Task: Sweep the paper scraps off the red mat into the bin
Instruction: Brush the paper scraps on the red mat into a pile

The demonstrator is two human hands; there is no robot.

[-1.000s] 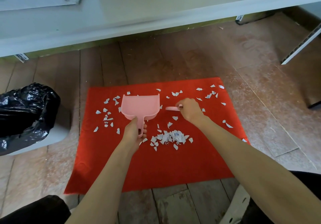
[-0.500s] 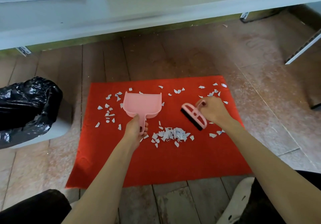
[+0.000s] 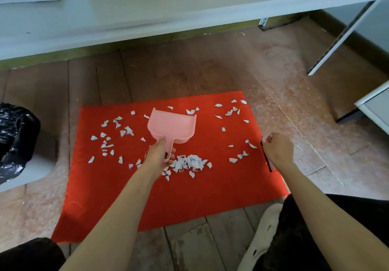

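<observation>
Gathering scraps (image 3: 190, 163): my left fingers (image 3: 172, 152) grip the dustpan (image 3: 172, 124) handle, right fingers (image 3: 269, 138) clutch the brush (image 3: 265, 158) at the red mat's (image 3: 210, 197) 3 o'clock edge. Next, sweep toward 9 o'clock.

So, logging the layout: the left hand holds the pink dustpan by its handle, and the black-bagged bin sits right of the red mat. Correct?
Wrong side: the head view shows the bin left of the red mat. The left hand does hold the pink dustpan by its handle.
</observation>
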